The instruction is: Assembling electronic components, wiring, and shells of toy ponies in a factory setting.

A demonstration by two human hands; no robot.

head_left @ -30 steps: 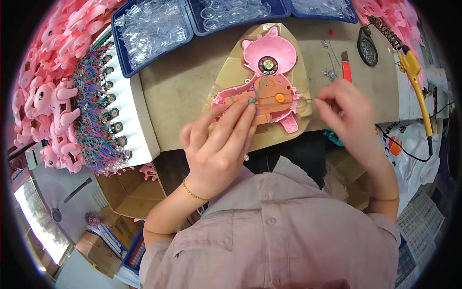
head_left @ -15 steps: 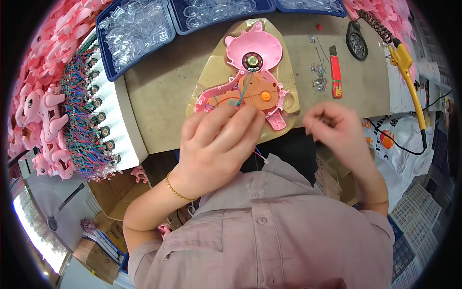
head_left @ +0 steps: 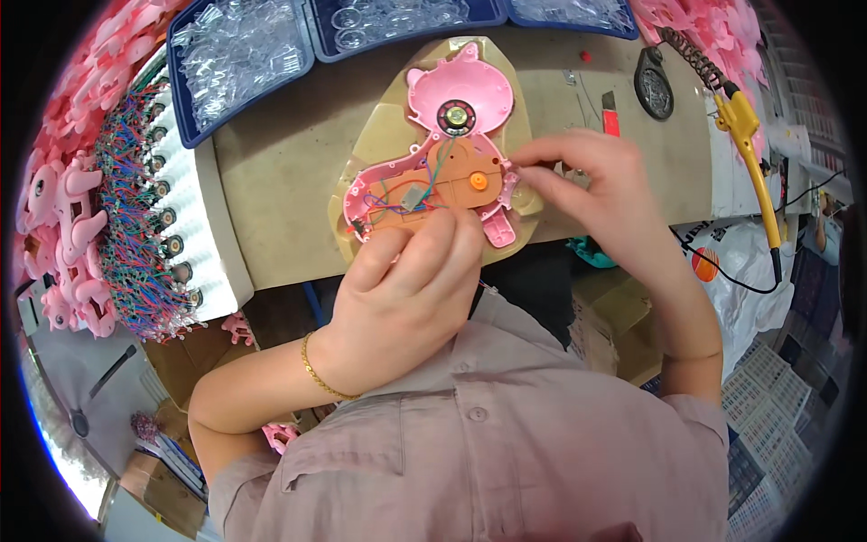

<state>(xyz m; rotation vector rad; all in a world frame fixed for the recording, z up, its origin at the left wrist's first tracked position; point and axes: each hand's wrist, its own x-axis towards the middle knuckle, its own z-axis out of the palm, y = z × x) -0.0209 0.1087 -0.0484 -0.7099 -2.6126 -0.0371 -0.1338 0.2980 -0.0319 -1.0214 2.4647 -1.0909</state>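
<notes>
A pink toy half-shell (head_left: 488, 104), shaped like an animal, lies open side up in a tan moulded holder (head_left: 370, 149). Inside it are a round speaker (head_left: 456, 116), an orange-brown gearbox housing (head_left: 465, 163) with a small orange knob (head_left: 479, 182), a little circuit board (head_left: 414, 197) and coloured wires. My left hand (head_left: 406, 280) is closed with curled fingers at the shell's near edge; whatever it grips is hidden underneath. My right hand (head_left: 591, 181) pinches thumb and forefinger together at the shell's right edge, and anything between them is too small to make out.
Blue trays (head_left: 239, 63) of clear plastic parts line the back. At left stand wired speakers (head_left: 163, 217) and heaped pink shells (head_left: 63, 203). To the right are a utility knife (head_left: 610, 122), a dark oval dish (head_left: 654, 86) and a yellow soldering iron (head_left: 741, 122) on a coiled holder.
My right hand has moved left from beside the holder to the shell's right edge. My left hand has shifted slightly down and left, uncovering the circuit board and wires.
</notes>
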